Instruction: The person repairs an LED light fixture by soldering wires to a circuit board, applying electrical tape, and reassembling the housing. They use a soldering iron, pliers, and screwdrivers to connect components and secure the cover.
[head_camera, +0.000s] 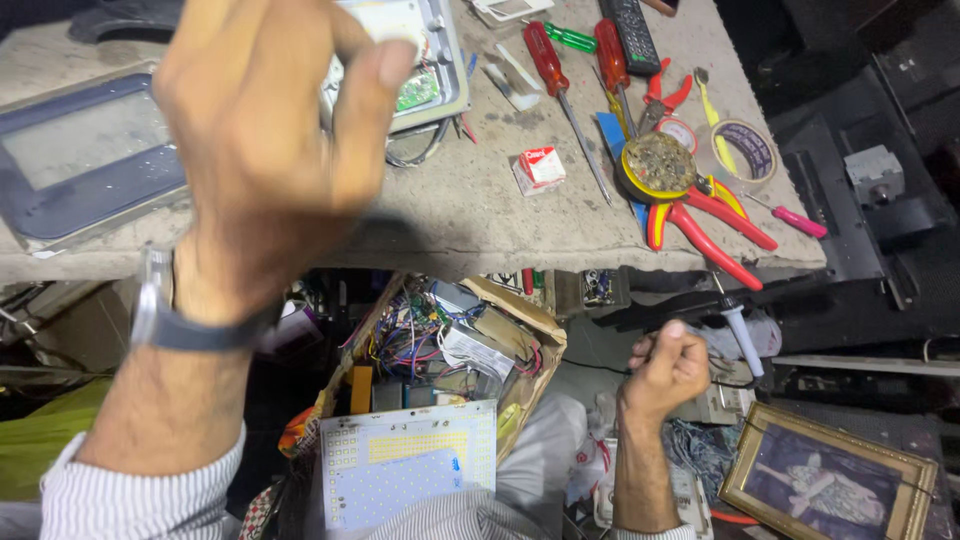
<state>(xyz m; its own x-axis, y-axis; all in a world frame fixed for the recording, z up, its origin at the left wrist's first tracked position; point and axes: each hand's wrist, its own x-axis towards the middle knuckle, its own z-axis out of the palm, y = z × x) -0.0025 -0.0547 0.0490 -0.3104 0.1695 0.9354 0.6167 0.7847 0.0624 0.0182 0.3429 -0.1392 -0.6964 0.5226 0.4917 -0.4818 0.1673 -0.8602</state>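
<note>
My left hand (265, 150) is raised over the bench (450, 215), fingers curled around the edge of a light fixture housing (425, 70) that carries a white panel and a small green board. The grip looks like a pinch between thumb and forefinger, but the hand is blurred and covers most of the housing, so I cannot confirm how firmly it is held.

My right hand (665, 365) is below the bench edge, clenched around the handle of a soldering iron (738, 325), tip pointing up toward the bench.

Hazards, as I judge them:
- The loose wires (420, 150) under the housing may snag on the red screwdriver (555, 85) or be pulled if I lift further.
- A weak pinch could drop the housing onto the bench.
- The iron's tip sits near the pliers (710, 225) and the solder tin (655, 165); an upward jolt could burn them or my wrist.
- The cardboard box (450, 345) of wiring below would catch anything that falls.
</note>
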